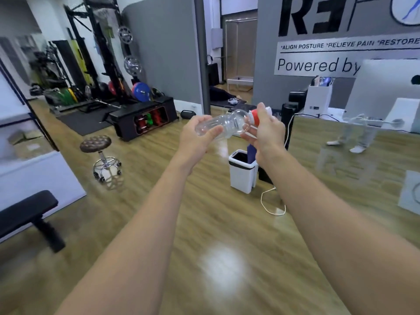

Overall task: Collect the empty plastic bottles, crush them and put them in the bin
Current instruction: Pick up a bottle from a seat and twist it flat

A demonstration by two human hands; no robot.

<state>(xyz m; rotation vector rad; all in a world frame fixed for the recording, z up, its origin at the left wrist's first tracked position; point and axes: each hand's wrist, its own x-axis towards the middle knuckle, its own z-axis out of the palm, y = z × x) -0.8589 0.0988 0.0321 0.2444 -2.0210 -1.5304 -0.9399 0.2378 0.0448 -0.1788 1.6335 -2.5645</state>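
A clear empty plastic bottle (227, 123) with a red-and-white label near its neck lies roughly level in the air between both hands. My left hand (197, 137) grips its bottom end, thumb over the side. My right hand (263, 130) grips the neck end around the label; the cap is hidden by my fingers. The bottle looks uncrushed. Below and beyond the hands stands a white bin (241, 176) with a black liner, its top open, on the wooden floor.
A round stool (97, 146) on castors stands left of the bin. A black bench (29, 212) is at the near left. A white cable (270, 205) trails beside the bin. A wooden counter (352, 169) fills the right; gym racks stand at the back left.
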